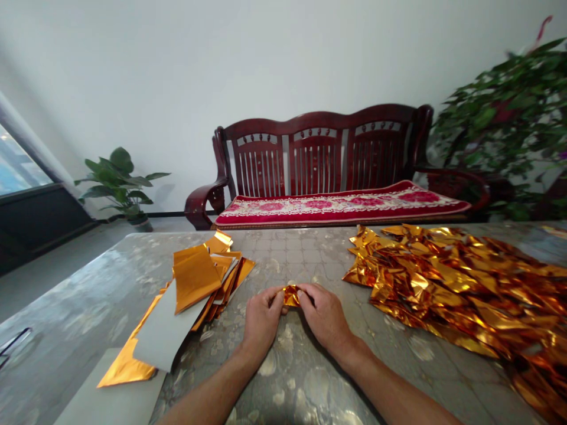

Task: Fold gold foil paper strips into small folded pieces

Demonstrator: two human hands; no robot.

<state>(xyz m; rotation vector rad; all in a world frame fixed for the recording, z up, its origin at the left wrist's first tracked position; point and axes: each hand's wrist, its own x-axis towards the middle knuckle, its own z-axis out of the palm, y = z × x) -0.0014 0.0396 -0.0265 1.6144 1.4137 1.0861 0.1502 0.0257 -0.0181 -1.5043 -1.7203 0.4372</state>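
A small folded piece of gold foil paper [291,296] is pinched between my two hands, just above the middle of the table. My left hand [262,313] grips its left end with thumb and fingers. On the right end, my right hand [325,313] has its thumb and fingers closed. To the left lies a loose stack of gold foil paper sheets [197,277], some turned to their grey-white side. A large heap of folded gold foil pieces [434,289] spreads over the table's right side.
The table [305,372] has a patterned, shiny cover. Behind it stands a dark red wooden bench [314,153] with a red floral cushion [341,203]. Potted plants [117,183] flank the bench. A dark thin object [15,341] lies at the left table edge.
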